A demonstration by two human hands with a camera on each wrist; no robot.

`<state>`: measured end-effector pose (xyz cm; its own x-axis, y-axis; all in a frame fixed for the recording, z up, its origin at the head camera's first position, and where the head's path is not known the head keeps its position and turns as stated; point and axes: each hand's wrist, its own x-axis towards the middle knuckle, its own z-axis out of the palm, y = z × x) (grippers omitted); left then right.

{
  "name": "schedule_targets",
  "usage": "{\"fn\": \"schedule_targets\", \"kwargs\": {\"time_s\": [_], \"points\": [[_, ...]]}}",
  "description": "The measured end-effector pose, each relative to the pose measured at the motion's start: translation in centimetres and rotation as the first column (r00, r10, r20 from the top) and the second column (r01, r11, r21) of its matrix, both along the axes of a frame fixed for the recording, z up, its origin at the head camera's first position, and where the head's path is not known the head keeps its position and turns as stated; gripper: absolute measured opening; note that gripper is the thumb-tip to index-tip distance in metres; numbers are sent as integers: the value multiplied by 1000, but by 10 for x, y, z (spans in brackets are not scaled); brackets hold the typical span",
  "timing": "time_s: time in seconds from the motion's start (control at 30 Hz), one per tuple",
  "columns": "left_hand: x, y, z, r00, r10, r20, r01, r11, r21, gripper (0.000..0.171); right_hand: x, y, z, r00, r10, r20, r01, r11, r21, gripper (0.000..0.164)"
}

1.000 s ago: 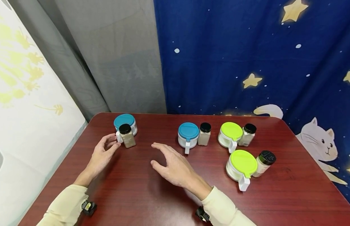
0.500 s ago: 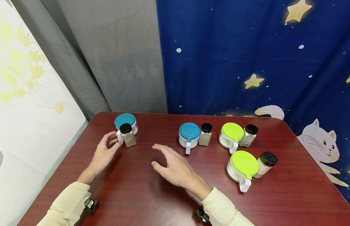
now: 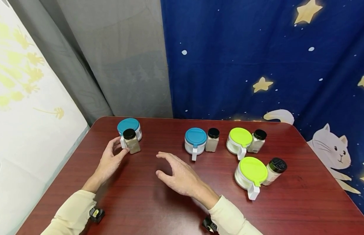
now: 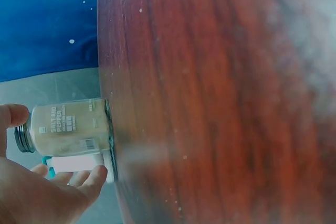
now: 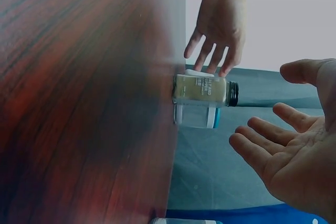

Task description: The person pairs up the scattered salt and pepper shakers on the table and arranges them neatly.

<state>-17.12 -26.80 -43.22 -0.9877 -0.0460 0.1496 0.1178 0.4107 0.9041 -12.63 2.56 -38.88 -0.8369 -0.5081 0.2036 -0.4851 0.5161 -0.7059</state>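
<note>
In the head view, my left hand is at the left side of a glass seasoning bottle with a black cap, its thumb tip right at the glass. Behind that bottle stands a blue-lidded seasoning jar; its white handle is beside my left fingers. The left wrist view shows the bottle upright, with "salt and pepper" on it and thumb and fingers spread about it. My right hand hovers over the middle of the table with fingers spread and holds nothing; in the right wrist view its palm faces the bottle.
A second blue-lidded jar stands mid-table beside another black-capped bottle. On the right are two green-lidded jars, one behind and one in front, each with a black-capped bottle alongside. Curtains hang behind the table's back edge.
My left hand has shifted slightly right, bringing its thumb closer to the seasoning bottle. The right hand hangs almost still. Jars and bottles keep their places.
</note>
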Motion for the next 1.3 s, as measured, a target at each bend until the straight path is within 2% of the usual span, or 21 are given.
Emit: {"fn": "schedule_targets", "kwargs": {"time_s": [0.3, 0.43, 0.7, 0.97, 1.3], "points": [[2, 9, 4, 1000, -25, -8, 25, 999, 36, 70, -3, -6, 2, 1000, -8, -1, 8, 1000, 22, 49], [1, 12, 3, 1000, -14, -4, 14, 1000, 24, 73, -5, -10, 2, 1000, -4, -1, 4, 1000, 27, 50], [-5, 10, 3, 999, -29, 36, 28, 999, 38, 90, -11, -15, 5, 1000, 9, 29, -9, 1000, 13, 50], [-16, 5, 1, 997, -1, 81, -7, 995, 97, 78, -25, -29, 3, 996, 9, 86, -10, 1000, 8, 52], [-11, 10, 5, 994, -6, 107, -4, 996, 94, 73, -33, -34, -1, 996, -14, 93, 13, 1000, 9, 50]]}}
